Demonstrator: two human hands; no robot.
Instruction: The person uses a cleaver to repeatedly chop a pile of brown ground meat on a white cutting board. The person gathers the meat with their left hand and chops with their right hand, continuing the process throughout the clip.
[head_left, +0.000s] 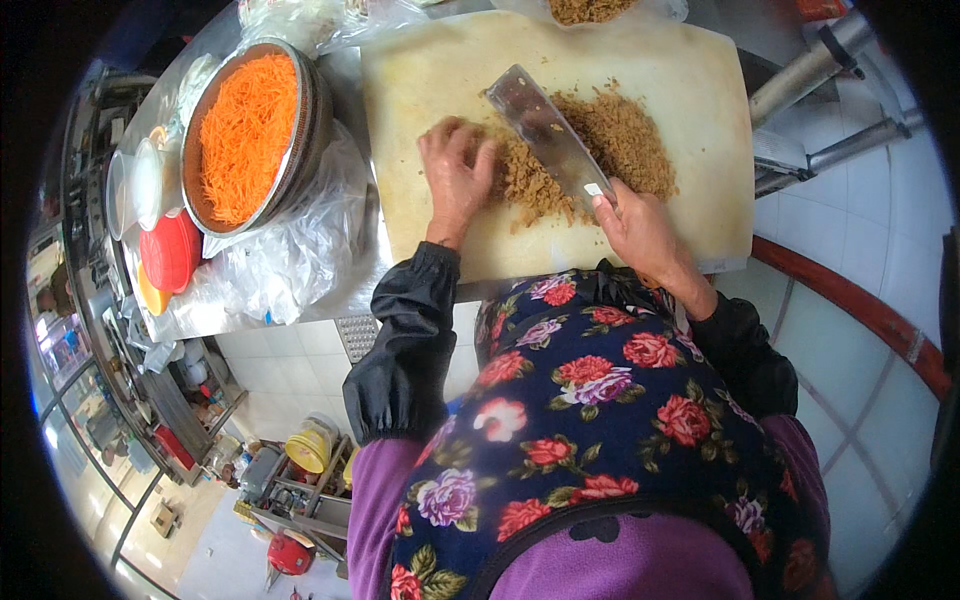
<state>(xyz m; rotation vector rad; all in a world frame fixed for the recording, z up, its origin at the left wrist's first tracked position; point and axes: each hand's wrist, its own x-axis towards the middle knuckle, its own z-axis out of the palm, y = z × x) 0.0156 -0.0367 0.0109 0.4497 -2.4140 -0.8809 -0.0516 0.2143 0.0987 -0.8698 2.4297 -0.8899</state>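
My right hand (641, 229) is closed around the handle end of a cleaver (551, 135), its broad blade slanting up and left over a cutting board (420, 90). Finely chopped brown food (626, 139) lies heaped to the right of the blade, and more of it spreads on the left side. At the left edge of that food rests my left hand (459, 161), fingers curled and slightly blurred, with some fingertips hidden; whether it holds any bits cannot be seen. Black sleeve covers reach up both forearms.
Left of the board, a metal bowl (191, 176) of shredded carrot (247, 135) stands on the metal table beside clear plastic bags (292, 247), a red container (171, 251) and plastic tubs. A bag of brown food (589, 9) lies at the board's far edge. Metal rails (810, 71) stand at right.
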